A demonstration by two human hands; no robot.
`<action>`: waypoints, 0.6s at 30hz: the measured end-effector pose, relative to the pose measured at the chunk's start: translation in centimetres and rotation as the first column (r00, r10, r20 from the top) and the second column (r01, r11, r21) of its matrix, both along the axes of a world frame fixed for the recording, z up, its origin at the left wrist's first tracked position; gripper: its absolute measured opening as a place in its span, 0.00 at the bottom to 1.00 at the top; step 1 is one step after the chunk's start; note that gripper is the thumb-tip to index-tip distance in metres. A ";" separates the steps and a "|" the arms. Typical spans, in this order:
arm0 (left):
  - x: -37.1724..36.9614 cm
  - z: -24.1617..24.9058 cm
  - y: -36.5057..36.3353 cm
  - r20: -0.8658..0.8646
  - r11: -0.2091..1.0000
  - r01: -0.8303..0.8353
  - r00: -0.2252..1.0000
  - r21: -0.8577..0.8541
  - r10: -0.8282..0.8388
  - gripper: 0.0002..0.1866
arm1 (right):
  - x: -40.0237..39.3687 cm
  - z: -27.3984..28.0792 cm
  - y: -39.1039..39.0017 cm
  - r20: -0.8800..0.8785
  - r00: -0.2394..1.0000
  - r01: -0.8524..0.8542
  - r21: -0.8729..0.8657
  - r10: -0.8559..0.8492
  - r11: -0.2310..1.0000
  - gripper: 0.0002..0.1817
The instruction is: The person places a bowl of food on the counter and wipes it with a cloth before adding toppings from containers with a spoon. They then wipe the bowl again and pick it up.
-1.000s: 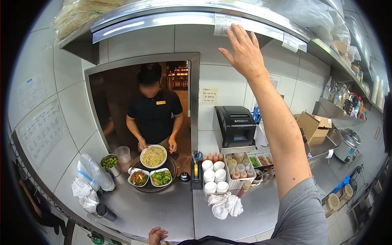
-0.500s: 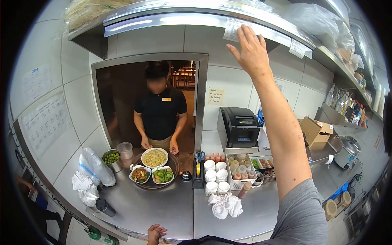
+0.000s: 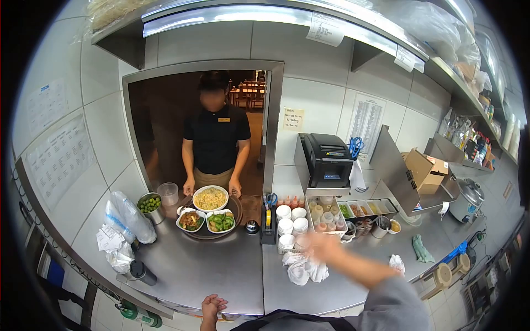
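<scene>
My right hand is smeared by motion above the counter, over the white cloth and beside the stacked white cups. What it holds, if anything, is not clear. Low at the front edge of the counter hangs my left hand, fingers loosely apart with nothing in them. A round brown tray in the window carries a bowl of fried rice, a dish of green vegetables and a dish of browned food with greens. A person in black has both hands at its far rim.
Printed slips hang from the overhead shelf rail. Right of the window are a black printer, sauce bottles in a white basket and a tape dispenser. A bell and a pot of green fruit flank the tray.
My right hand has come down from the slip on the overhead rail to above the counter. My left hand has risen slightly. The person's hands have moved closer against the tray's sides.
</scene>
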State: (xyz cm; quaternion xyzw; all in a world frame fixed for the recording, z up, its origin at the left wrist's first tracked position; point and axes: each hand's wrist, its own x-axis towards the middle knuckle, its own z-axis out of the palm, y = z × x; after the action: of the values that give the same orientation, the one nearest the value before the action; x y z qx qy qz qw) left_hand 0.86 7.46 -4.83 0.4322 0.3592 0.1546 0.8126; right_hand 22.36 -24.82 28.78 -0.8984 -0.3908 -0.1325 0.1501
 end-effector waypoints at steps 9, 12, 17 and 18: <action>2.4 0.1 1.1 -0.196 0.959 0.257 0.953 0.117 -0.231 0.15 | -11.8 -28.7 -19.8 -0.285 0.897 0.305 -0.155 -0.338 0.940 0.25; 5.7 0.0 1.1 -0.358 0.849 0.488 0.844 0.204 -0.399 0.14 | -12.3 -29.2 -20.1 -0.323 0.858 0.351 -0.202 -0.401 0.914 0.31; 8.9 0.7 -1.7 -0.497 0.695 0.566 0.800 0.443 -0.335 0.10 | -12.2 -31.5 -16.8 -0.259 0.775 0.544 -0.190 -0.576 0.817 0.33; 9.0 0.3 -2.1 -0.531 0.635 0.558 0.806 0.534 -0.262 0.09 | -11.8 -32.4 -16.5 -0.244 0.740 0.599 -0.183 -0.626 0.780 0.33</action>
State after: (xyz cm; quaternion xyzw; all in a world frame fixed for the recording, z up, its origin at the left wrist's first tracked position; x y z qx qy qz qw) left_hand 9.88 5.41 -4.55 0.7870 0.3282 -0.0141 0.5222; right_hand 10.52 -41.27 -3.59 -0.9920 -0.0528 -0.0224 0.1124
